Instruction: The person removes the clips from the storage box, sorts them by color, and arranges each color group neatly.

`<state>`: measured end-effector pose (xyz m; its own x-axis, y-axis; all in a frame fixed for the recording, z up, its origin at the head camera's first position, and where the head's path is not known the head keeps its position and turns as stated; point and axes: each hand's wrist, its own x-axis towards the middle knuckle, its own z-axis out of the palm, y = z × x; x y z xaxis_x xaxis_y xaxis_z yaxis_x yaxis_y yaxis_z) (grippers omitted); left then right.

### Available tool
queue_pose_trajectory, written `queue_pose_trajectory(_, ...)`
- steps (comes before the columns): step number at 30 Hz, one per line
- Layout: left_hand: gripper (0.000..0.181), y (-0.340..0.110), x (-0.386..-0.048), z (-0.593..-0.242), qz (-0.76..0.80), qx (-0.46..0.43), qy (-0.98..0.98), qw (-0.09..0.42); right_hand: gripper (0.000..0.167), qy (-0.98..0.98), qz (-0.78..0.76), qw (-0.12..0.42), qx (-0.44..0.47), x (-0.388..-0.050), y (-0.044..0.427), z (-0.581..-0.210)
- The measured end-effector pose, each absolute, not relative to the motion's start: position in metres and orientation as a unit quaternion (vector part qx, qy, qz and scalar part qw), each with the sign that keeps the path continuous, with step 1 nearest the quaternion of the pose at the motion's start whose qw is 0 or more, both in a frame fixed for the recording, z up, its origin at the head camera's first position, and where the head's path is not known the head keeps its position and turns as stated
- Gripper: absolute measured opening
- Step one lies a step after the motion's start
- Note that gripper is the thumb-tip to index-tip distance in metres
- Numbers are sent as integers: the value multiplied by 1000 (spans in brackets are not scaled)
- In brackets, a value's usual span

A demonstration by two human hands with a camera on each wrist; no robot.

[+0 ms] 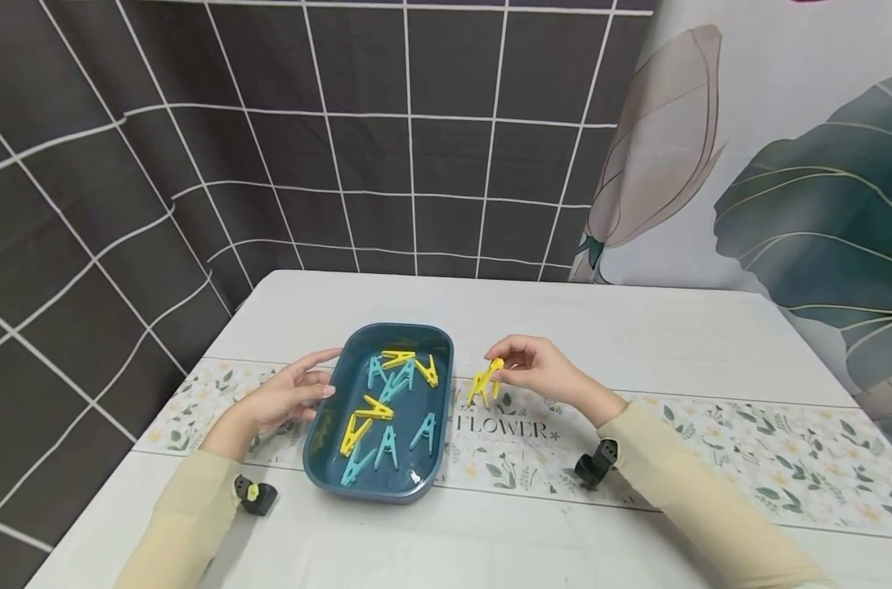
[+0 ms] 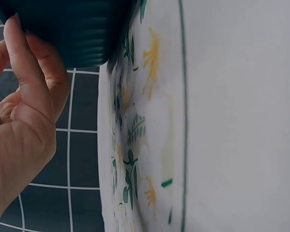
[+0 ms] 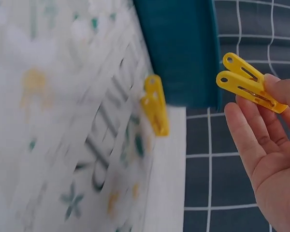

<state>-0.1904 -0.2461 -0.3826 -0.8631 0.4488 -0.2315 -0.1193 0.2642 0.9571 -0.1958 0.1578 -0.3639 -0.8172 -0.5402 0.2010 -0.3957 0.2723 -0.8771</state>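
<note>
My right hand (image 1: 537, 368) pinches a yellow clothespin (image 3: 246, 82) between thumb and fingers, above the table to the right of a dark teal tub (image 1: 425, 483). Its two handle ends point away from the fingertips. Below it, a second yellow clothespin (image 3: 157, 106) lies on the table, mostly hidden behind the held one in the head view. My left hand (image 1: 287, 397) is at the tub's left side, fingers extended and touching its outer wall (image 2: 82, 29). Inside the tub lie several yellow clothespins (image 1: 375, 407) and several teal clothespins (image 1: 387, 447).
A white table covering (image 1: 519, 540) carries a floral band (image 1: 718, 433) with printed lettering. Behind stands a dark curtain (image 1: 446, 155) with white grid lines. A leaf-patterned cloth (image 1: 666, 164) hangs at the right. Black wrist cameras (image 1: 596, 465) sit at both sleeves.
</note>
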Motion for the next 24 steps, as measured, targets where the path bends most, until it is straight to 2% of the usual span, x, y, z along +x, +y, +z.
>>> queue_pose_trajectory(12, 72, -245, -189, -381, 595, 102, 762, 236, 28, 837, -481, 83, -245, -206, 176, -381)
queue_pose_trajectory(24, 72, -245, -189, -382, 590, 102, 766, 234, 26, 879, -428, 104, -180, -205, 173, -393)
